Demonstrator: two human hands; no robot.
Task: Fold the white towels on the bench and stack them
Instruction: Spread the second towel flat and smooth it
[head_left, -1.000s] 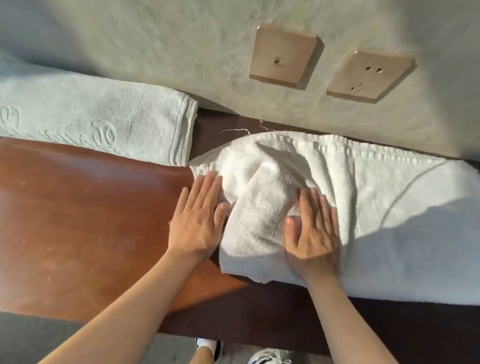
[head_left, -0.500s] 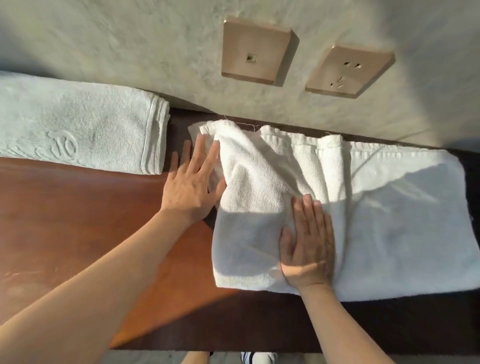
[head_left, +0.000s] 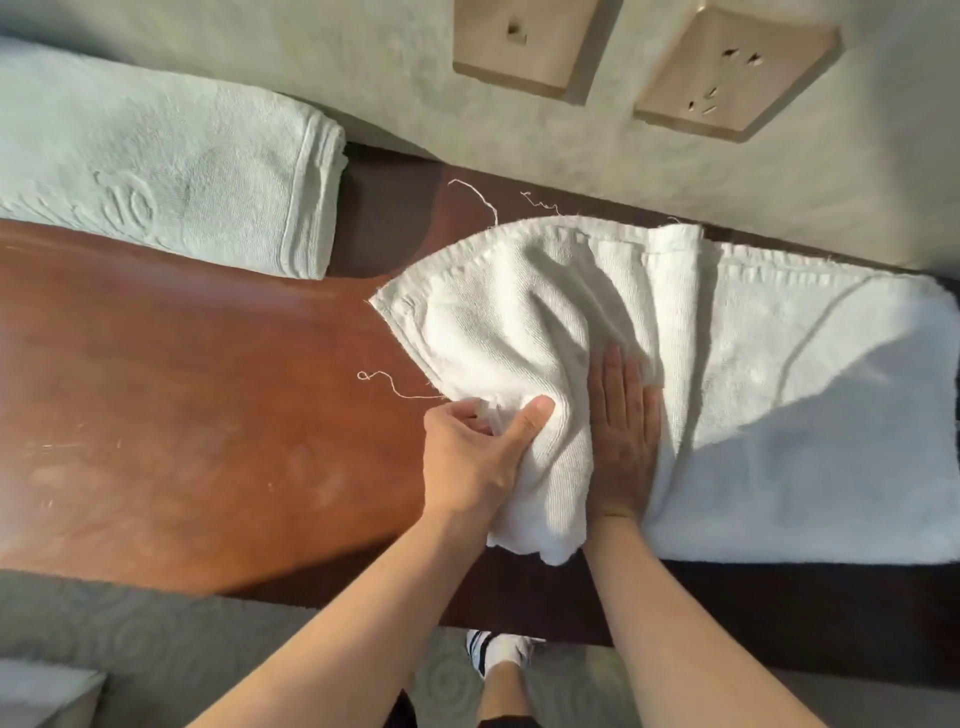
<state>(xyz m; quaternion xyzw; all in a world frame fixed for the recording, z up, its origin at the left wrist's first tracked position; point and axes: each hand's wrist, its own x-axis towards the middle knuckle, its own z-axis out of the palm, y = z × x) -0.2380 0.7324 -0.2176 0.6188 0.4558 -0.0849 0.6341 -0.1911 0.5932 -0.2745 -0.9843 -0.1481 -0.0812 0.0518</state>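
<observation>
The fingers of the left hand (head_left: 470, 457) are tucked out of sight under a bunched fold of the towel (head_left: 779, 415), so only the thumb and knuckles show; the thumb presses on top of the cloth and the hand pinches the fold between thumb and hidden fingers. The towel runs off the right edge of the view, and its far hem lies in shadow against the wall (head_left: 311, 47). The right hand (head_left: 621, 436) lies flat on the towel just beside the left, fingers straight and together, pressing the cloth down and gripping nothing. The towel's left end is pulled up into a rumpled, rounded flap, with loose threads trailing from its edge onto the bench (head_left: 182, 415). A second, folded towel (head_left: 156, 176) with a raised emblem lies at the back left of the bench, well apart from the hands and cut off at the left edge. The bench is glossy reddish-brown, half in sunlight, half in shade. Two beige wall plates (head_left: 524, 47) sit on the rough pale wall, both cropped at the top. Below the bench, a shoe (head_left: 493, 649) stands on patterned grey floor.
</observation>
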